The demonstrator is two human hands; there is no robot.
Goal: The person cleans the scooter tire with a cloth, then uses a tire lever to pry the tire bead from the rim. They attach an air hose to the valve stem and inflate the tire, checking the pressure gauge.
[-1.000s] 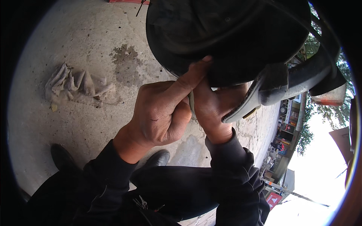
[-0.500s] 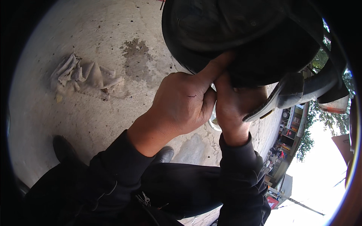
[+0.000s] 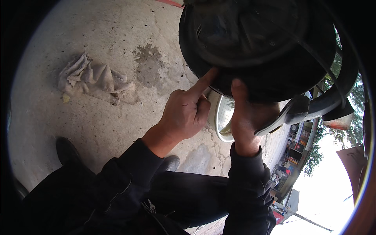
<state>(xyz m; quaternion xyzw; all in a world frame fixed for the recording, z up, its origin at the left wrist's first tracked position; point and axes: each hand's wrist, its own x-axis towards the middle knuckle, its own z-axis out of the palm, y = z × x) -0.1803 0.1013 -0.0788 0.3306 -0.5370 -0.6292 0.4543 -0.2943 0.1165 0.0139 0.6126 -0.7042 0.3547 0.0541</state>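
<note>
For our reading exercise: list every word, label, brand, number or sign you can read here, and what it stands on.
No text is readable.
Red panel, lower right: any lettering is too small and blurred.
Cluttered shelves, right: any labels are too small to read.
Black wheel: too dark to tell whether it carries markings.

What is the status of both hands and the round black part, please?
Left hand: index finger at edge of round black part. Right hand: thumb alongside, other fingers hidden. Curved bar partly covers right hand.
</note>
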